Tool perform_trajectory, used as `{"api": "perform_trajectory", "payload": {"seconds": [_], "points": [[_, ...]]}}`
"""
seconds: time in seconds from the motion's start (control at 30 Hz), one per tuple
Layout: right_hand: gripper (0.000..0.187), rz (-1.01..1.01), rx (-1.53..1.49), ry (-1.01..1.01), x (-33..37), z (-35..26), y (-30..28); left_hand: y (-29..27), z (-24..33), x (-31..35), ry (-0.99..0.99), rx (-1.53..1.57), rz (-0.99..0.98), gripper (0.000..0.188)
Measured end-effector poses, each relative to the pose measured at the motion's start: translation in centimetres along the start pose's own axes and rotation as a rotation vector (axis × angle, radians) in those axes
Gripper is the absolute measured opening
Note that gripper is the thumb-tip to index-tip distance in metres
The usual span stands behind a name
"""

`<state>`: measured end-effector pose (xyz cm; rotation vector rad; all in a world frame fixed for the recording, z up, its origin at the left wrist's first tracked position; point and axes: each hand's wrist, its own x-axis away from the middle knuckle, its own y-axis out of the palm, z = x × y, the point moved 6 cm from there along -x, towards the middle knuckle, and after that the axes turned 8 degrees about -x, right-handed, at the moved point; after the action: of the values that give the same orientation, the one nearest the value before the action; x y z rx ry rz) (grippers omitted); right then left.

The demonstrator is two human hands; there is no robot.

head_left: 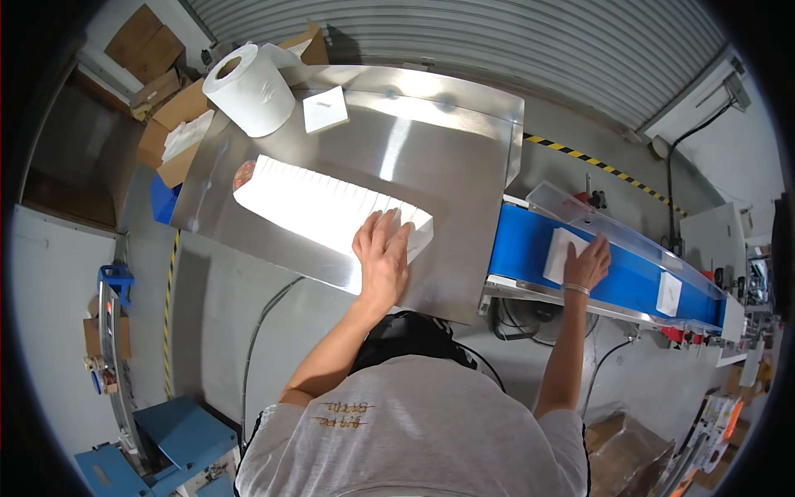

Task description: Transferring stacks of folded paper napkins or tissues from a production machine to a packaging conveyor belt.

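Note:
A long row of flat white boxes [306,199] stands packed side by side, slanting across the steel table [447,166]. My left hand [383,258] lies over the right end of this row, its fingers stretched out and slightly apart on the boxes; the thumb is mostly hidden. On the blue conveyor belt [523,240] to the right, my right hand [588,265] holds a white box [560,253] by its right side. Farther along the belt sits another white box [669,293]. A round reddish item [243,176] touches the row's left end.
A large white roll [252,95] and a single white box [325,109] stand at the table's back left. An open cardboard carton [178,141] is beside the left edge. A clear guard [609,219] runs along the belt's far side. Cables hang below.

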<state>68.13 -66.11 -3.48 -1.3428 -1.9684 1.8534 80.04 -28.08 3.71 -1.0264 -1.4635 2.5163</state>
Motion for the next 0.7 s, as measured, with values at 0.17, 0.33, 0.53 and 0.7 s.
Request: {"api": "perform_trajectory", "payload": {"seconds": [0.17,0.33,0.53,0.7], "points": [[0.056,-0.755,-1.070,-0.352,2.7,-16.7,-0.4,-0.1,0.3,0.1,0.033,0.018,-0.035,0.041],[0.051,-0.955,-1.253,-0.539,5.8,-23.3,1.8,-0.6,1.5,-0.7,0.094,0.025,-0.058,0.032],[0.031,-0.618,-1.061,0.132,4.1,-11.9,4.8,-0.7,-1.7,-0.5,0.005,-0.062,-0.033,0.037],[0.041,-0.282,-0.596,0.386,0.8,2.7,6.1,-0.6,-1.3,-0.7,-0.003,-0.017,-0.012,0.035]]}}
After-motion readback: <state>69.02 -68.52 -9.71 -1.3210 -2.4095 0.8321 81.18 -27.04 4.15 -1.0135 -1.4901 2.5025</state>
